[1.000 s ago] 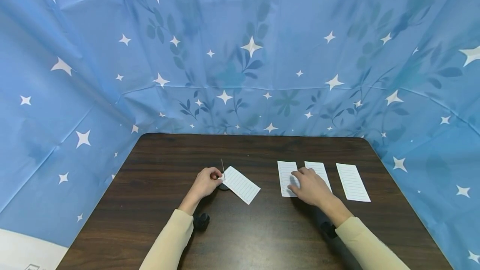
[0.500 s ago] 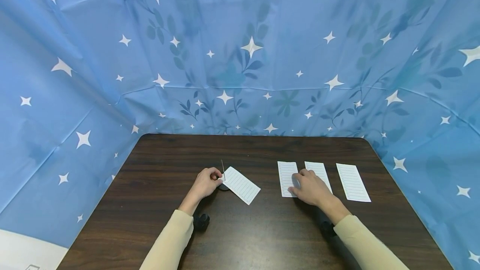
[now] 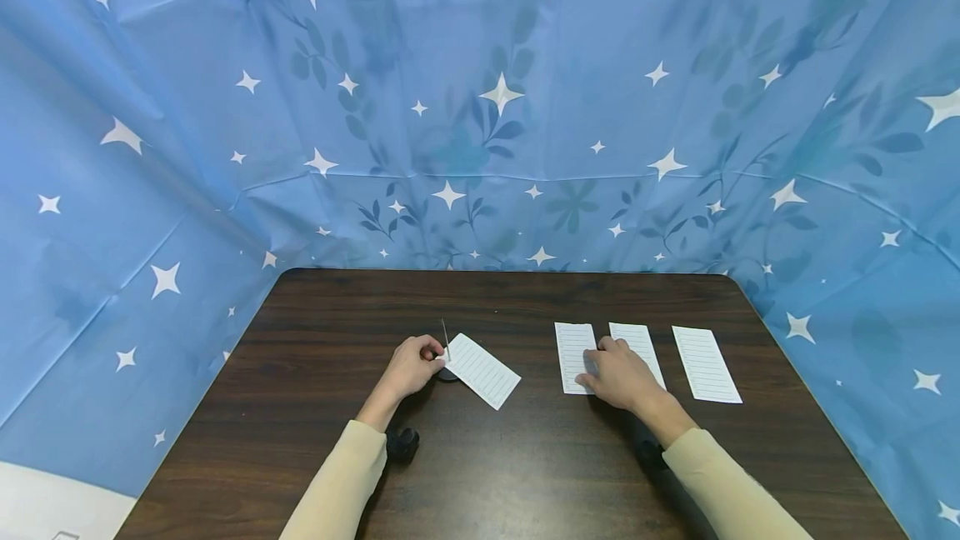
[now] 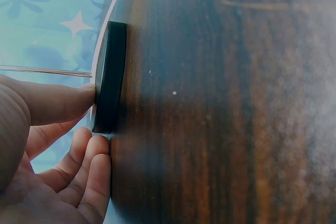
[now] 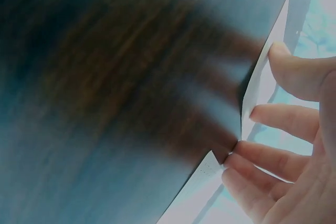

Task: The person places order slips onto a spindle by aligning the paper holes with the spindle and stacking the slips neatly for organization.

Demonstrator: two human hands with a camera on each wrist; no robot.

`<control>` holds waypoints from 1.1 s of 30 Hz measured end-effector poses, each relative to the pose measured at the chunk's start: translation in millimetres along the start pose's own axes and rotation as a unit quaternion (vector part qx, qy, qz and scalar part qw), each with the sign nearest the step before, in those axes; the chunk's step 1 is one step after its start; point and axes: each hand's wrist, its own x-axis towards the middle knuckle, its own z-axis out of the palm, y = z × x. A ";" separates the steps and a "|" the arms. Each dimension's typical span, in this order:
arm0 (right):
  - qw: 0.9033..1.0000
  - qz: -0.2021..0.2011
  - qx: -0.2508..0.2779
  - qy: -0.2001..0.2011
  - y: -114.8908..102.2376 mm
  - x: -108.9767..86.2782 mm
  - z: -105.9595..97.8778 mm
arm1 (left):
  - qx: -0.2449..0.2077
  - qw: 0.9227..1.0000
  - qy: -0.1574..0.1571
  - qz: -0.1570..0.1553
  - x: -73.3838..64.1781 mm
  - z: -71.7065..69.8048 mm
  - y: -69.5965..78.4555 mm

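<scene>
At the left, a receipt spike has a round black base (image 4: 111,77) and a thin upright needle (image 3: 446,336). A lined paper slip (image 3: 486,373) lies over the base, one corner at the needle. My left hand (image 3: 411,367) pinches that corner, its thumb (image 4: 63,100) low against the base and its other fingers curled beside it. Further right, my right hand (image 3: 618,373) has thumb and index finger on the right side of another lined slip (image 3: 572,357), whose edge bows up from the table in the right wrist view. The right hand partly covers the middle slip (image 3: 636,342).
A third lined slip (image 3: 707,365) lies at the right of the dark wooden table (image 3: 480,473). Behind the table hangs a blue curtain (image 3: 480,107) with white stars. A black wrist camera (image 3: 402,445) sits by the left cuff.
The right hand's index finger has drawn slightly in toward the thumb over the slip, and the right forearm has shifted a little left. The left hand and its slip stay put.
</scene>
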 end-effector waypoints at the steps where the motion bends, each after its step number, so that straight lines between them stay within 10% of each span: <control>1: 1.000 0.001 0.000 -0.001 -0.3 -0.2 0.3 | 0.000 1.000 0.000 0.000 0.0 0.1 0.0; 24: 0.997 -0.008 0.053 0.053 -16.4 -1.3 3.8 | 0.000 1.000 0.005 0.006 1.1 0.6 -1.3; 33: 0.990 0.038 0.132 0.015 -20.2 2.8 3.3 | -0.005 1.000 -0.005 0.001 -0.4 -0.4 -1.1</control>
